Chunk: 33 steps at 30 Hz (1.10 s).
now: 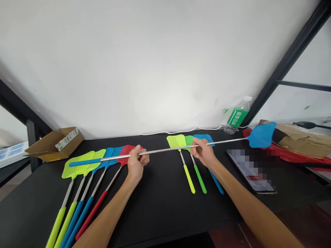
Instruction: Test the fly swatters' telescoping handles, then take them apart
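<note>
I hold a long blue fly swatter level above a black table. Its telescopic metal rod is pulled out, with the blue handle pointing left and the blue mesh head at the right. My left hand is closed round the rod near its left part. My right hand pinches the rod further right. Below my left hand lie several extended swatters in yellow-green, blue and red. Under my right hand lie three short, collapsed swatters: yellow, green and blue.
A cardboard box sits at the table's back left. At the back right a green-labelled water bottle leans by the white wall. A phone lies right of my right hand, beside a red bag and brown paper.
</note>
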Motion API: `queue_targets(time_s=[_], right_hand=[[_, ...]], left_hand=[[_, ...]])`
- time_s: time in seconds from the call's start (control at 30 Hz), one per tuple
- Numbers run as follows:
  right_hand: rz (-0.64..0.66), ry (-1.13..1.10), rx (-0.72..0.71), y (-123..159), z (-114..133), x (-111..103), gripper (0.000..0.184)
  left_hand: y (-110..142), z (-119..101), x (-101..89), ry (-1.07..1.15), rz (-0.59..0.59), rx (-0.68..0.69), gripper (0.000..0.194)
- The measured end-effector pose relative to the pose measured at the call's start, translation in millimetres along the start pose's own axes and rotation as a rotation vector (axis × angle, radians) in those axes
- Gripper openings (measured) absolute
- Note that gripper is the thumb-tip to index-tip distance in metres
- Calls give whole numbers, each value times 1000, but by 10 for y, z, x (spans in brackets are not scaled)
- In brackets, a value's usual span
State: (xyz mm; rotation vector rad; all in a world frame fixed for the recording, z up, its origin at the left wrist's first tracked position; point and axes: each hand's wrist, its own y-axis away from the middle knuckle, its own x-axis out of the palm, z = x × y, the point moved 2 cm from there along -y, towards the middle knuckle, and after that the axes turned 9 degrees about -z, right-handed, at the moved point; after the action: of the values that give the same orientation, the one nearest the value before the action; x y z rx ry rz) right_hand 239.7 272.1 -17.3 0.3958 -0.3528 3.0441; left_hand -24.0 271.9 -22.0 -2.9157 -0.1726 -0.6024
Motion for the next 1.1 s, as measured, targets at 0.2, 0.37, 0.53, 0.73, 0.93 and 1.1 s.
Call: queue_targets(time_s=[0.2, 0.37, 0.53, 0.73, 0.93, 1.1], right_hand=[[64, 10, 70, 22, -10, 56, 50], [44, -7, 51, -21, 11, -30, 53], [-4, -20, 37, -1, -30, -41, 51], [24, -48, 84, 110, -88, 138, 40], [172, -3, 153, 214, -94, 270, 32], [-37, -167, 249, 166, -68, 240, 32]], left_hand=[[-67, -124, -88, 2, -130, 20, 48], [-118, -213, -149, -15, -148, 35, 50], [-90, -162, -158, -8, -150, 71, 50], [48, 43, -31, -16, 14, 15, 57], [168, 264, 53, -108, 162, -76, 57], [132, 195, 30, -39, 75, -84, 55]])
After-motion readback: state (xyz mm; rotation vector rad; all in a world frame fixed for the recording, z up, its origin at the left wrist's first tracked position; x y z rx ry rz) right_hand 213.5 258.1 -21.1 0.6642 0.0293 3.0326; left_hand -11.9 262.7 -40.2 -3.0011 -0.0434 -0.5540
